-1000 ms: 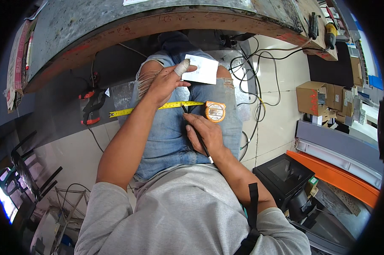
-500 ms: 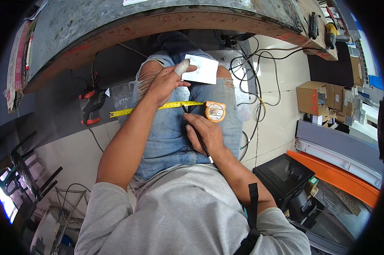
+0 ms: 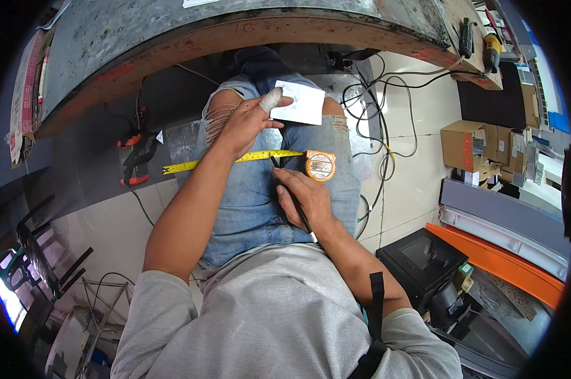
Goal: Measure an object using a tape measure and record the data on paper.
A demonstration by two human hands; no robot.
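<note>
- The left hand (image 3: 247,126), one finger wrapped in white, lay flat on the yellow tape measure (image 3: 235,159) across the person's lap, its fingers touching a white paper card (image 3: 301,102) on the knee.
- The right hand (image 3: 304,196) pinched a black pen (image 3: 295,202) just below the tape's orange case (image 3: 320,165).
- Brown cardboard boxes (image 3: 471,145) sat on the floor to the right.
- An orange clamp (image 3: 134,158) lay to the left.
</note>
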